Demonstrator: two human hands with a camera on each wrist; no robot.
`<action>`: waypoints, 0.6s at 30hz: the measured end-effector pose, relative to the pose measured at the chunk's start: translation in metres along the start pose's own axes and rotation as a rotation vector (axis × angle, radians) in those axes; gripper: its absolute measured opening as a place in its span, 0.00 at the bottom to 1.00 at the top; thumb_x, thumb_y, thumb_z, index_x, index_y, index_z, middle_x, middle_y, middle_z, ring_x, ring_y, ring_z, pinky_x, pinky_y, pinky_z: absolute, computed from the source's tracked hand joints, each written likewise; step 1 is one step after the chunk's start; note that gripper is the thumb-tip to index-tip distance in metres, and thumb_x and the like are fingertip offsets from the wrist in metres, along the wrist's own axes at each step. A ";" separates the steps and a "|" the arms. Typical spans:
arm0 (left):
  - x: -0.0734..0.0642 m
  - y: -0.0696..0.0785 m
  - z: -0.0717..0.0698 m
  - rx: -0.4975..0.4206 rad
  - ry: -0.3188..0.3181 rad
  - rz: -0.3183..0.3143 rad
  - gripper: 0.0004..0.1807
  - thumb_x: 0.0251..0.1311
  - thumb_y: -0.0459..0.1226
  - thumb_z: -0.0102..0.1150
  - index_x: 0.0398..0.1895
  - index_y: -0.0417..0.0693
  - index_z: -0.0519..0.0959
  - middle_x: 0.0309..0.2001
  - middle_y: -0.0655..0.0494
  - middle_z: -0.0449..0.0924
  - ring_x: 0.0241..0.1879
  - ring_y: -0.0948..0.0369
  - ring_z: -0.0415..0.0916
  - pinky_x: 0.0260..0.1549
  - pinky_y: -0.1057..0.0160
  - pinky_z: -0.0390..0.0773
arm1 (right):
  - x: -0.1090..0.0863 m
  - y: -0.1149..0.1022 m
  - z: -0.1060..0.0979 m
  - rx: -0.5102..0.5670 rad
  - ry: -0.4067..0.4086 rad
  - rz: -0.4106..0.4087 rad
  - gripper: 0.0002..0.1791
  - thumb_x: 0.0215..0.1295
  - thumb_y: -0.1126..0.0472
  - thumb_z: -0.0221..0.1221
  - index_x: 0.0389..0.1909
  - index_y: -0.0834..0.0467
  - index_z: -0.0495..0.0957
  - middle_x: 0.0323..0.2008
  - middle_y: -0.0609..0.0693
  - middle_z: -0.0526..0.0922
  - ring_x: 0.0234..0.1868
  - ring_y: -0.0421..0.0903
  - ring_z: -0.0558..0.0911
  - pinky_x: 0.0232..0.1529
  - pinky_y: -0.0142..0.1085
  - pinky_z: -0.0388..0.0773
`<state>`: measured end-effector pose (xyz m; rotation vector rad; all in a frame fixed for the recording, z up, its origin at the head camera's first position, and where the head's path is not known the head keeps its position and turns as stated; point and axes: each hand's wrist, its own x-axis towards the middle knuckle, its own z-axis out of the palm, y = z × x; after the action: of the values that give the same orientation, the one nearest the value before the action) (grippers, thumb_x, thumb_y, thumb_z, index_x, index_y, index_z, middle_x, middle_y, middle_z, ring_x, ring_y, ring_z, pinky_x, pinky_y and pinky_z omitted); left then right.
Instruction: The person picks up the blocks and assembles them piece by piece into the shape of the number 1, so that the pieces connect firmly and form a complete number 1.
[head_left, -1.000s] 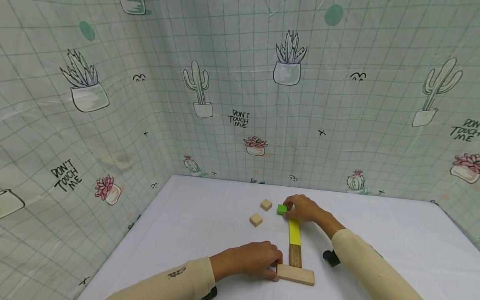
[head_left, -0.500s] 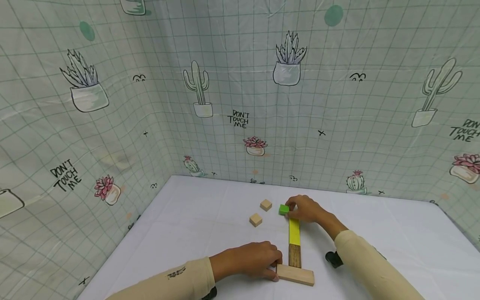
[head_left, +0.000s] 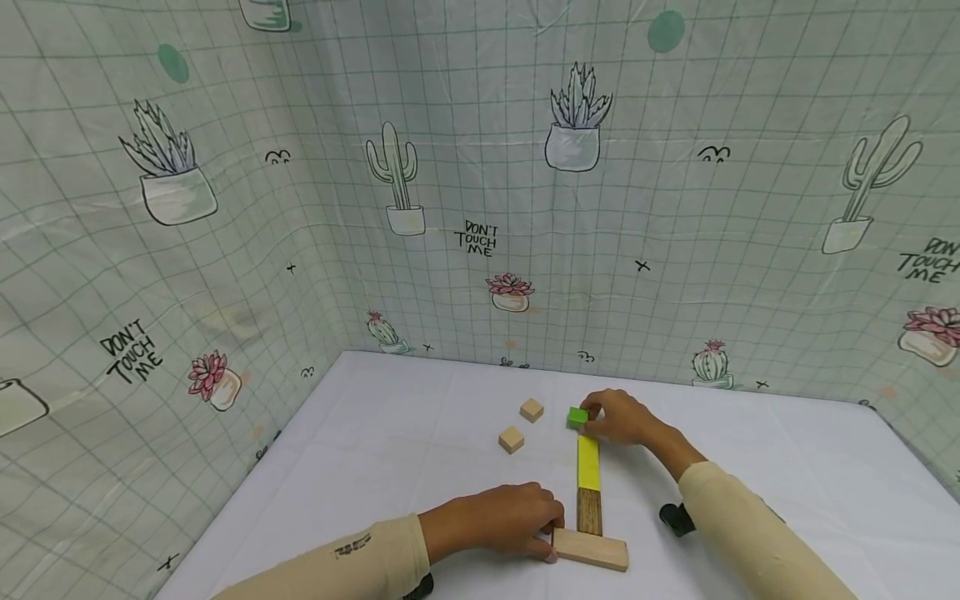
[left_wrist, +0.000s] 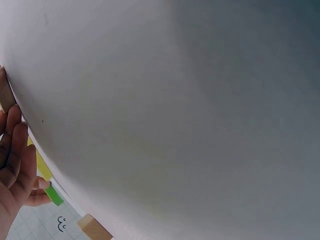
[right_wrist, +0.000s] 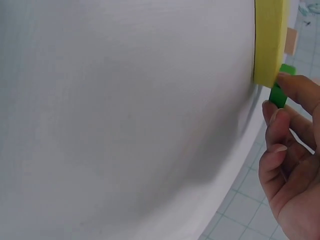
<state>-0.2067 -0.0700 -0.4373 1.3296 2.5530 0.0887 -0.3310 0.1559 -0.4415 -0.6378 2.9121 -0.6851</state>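
My right hand (head_left: 621, 418) pinches a small green wooden block (head_left: 576, 417) between thumb and fingers, at the far end of a yellow block (head_left: 588, 463). In the right wrist view the green block (right_wrist: 278, 96) appears right by the end of the yellow block (right_wrist: 269, 42). Nearer me, a dark brown block (head_left: 589, 512) continues the yellow one in a straight line. A plain wooden plank (head_left: 592, 551) lies crosswise at the near end of that line. My left hand (head_left: 517, 518) grips the plank's left end, thumb in front and fingers behind.
Two plain square wooden blocks lie to the left of the green one, one farther back (head_left: 532, 410) and one nearer (head_left: 512, 440). A white cloth (head_left: 390, 450) covers the table. Behind it hangs a curtain (head_left: 675, 208) printed with cacti.
My right hand has moved slightly to the right with the green block, bringing it closer to the line of the yellow block. My left hand and the plank have stayed put.
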 end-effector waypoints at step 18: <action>0.000 0.001 -0.001 -0.013 -0.014 -0.008 0.17 0.56 0.53 0.61 0.45 0.57 0.77 0.31 0.71 0.71 0.33 0.75 0.65 0.32 0.76 0.68 | -0.008 0.013 -0.002 0.001 -0.003 0.005 0.16 0.55 0.58 0.67 0.43 0.59 0.81 0.31 0.45 0.80 0.33 0.42 0.74 0.35 0.39 0.73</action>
<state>-0.2063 -0.0692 -0.4359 1.3101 2.5417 0.0946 -0.3288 0.1711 -0.4454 -0.6312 2.9095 -0.6850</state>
